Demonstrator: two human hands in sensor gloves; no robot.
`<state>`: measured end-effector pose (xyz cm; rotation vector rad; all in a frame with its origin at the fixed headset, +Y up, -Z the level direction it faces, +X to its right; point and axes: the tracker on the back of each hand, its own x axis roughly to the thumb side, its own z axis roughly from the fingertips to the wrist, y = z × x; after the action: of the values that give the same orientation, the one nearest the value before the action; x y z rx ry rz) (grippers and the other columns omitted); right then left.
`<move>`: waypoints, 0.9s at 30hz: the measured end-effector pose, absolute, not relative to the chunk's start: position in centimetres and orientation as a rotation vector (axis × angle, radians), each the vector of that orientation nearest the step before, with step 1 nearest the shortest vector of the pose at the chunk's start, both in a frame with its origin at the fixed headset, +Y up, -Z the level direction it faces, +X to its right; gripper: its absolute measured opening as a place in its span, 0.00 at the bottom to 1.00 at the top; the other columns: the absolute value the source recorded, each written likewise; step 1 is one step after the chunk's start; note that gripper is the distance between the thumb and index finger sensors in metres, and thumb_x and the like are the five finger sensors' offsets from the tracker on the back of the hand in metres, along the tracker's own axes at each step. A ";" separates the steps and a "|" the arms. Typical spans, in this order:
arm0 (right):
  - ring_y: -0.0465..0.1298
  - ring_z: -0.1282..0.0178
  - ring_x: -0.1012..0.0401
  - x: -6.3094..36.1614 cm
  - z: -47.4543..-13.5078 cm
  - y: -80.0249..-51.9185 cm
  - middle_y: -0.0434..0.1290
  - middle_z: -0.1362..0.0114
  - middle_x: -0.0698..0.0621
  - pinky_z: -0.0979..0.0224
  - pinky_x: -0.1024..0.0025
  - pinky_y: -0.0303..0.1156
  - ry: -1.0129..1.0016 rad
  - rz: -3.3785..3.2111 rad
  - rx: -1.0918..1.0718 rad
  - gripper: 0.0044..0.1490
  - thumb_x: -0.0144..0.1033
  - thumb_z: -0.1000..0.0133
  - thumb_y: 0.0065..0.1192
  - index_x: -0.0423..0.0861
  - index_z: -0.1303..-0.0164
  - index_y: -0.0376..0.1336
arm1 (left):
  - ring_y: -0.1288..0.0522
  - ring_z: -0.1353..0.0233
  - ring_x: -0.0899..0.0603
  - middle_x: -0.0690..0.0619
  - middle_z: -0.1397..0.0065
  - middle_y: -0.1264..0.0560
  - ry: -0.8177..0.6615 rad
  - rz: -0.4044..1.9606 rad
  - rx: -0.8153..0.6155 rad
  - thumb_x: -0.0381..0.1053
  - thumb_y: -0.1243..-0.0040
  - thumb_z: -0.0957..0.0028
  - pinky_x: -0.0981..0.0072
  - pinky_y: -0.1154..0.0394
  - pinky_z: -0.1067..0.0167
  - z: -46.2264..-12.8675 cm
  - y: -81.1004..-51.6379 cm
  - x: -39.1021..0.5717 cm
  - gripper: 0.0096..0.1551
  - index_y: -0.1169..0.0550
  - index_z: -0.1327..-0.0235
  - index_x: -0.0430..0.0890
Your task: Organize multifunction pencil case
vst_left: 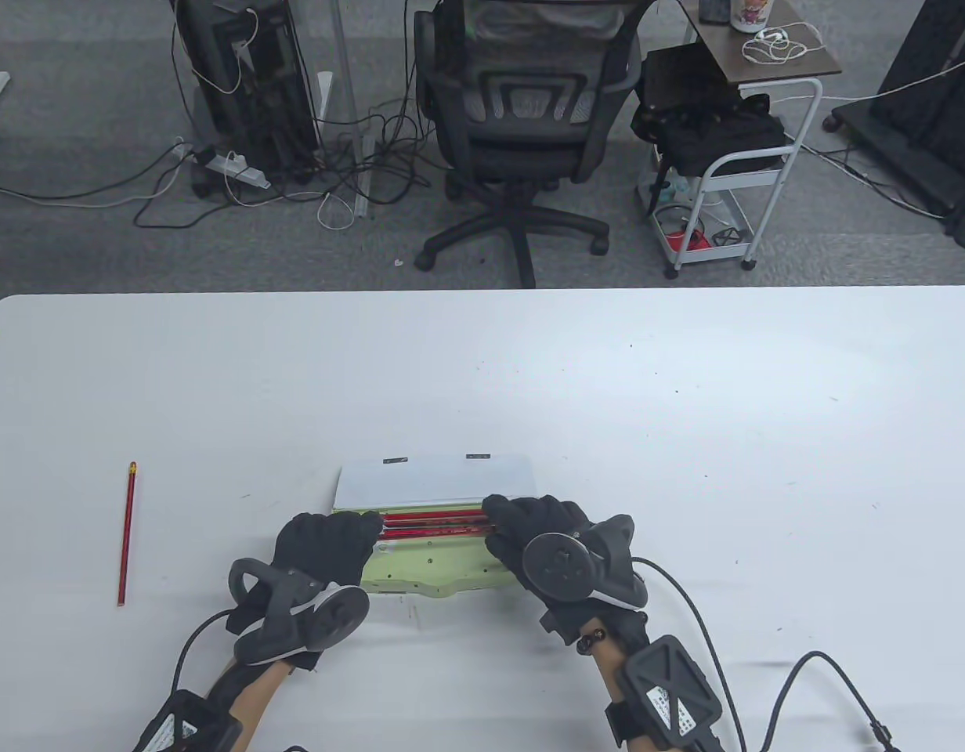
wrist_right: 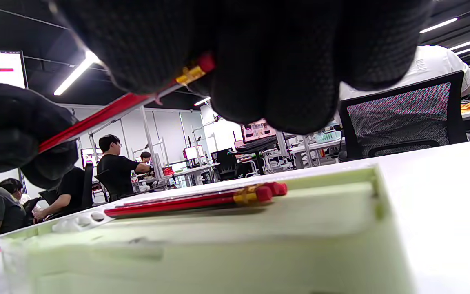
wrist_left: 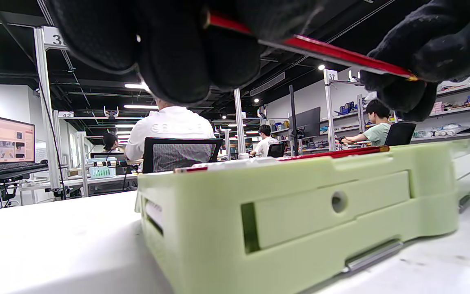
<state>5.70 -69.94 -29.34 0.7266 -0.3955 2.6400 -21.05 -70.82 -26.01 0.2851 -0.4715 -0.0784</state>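
Both gloved hands hover over the open green pencil case [vst_left: 420,568] near the table's [vst_left: 686,407] front edge. The left hand [vst_left: 326,548] and right hand [vst_left: 541,533] each pinch one end of a red pencil [wrist_left: 333,51] — lengthwise, level, eraser rightward — just above pencils [wrist_right: 194,200] already inside.

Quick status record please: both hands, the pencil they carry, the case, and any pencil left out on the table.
left hand: pinches one end of held pencil
right hand: pinches its eraser end
held pencil: red, above the case, not yet in
case: green, open, white lid up at the far side
pencils in case: red, lying side by side
loose pencil: red, on table, left of the case
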 end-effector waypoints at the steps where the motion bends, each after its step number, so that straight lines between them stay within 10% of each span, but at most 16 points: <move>1: 0.83 0.48 0.50 5.7 -29.3 -69.9 0.80 0.43 0.44 0.38 0.48 0.79 -0.408 2.647 0.727 0.30 0.41 0.49 0.68 0.44 0.38 0.70 | 0.20 0.37 0.40 0.45 0.31 0.23 -0.473 -0.078 0.286 0.44 0.50 0.37 0.33 0.27 0.34 -26.0 -70.8 -21.0 0.22 0.32 0.29 0.50; 14: 0.83 0.48 0.50 6.0 -29.5 -69.9 0.80 0.43 0.45 0.37 0.48 0.79 -0.401 2.687 0.710 0.26 0.40 0.49 0.67 0.47 0.41 0.72 | 0.24 0.27 0.34 0.43 0.23 0.26 -0.421 0.066 0.242 0.53 0.48 0.37 0.30 0.31 0.31 -26.6 -70.8 -22.6 0.32 0.37 0.21 0.46; 27: 0.83 0.46 0.49 8.8 -30.6 -70.0 0.79 0.42 0.45 0.36 0.47 0.78 -0.304 2.717 0.569 0.26 0.39 0.49 0.67 0.48 0.40 0.72 | 0.48 0.16 0.17 0.28 0.10 0.50 -0.315 0.356 -0.196 0.71 0.50 0.47 0.19 0.46 0.29 -29.2 -73.9 -28.4 0.60 0.52 0.12 0.40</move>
<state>8.81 -69.99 -30.57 0.5690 -0.3040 2.7166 -28.42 -73.88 -29.19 -0.1962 -0.3147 0.3562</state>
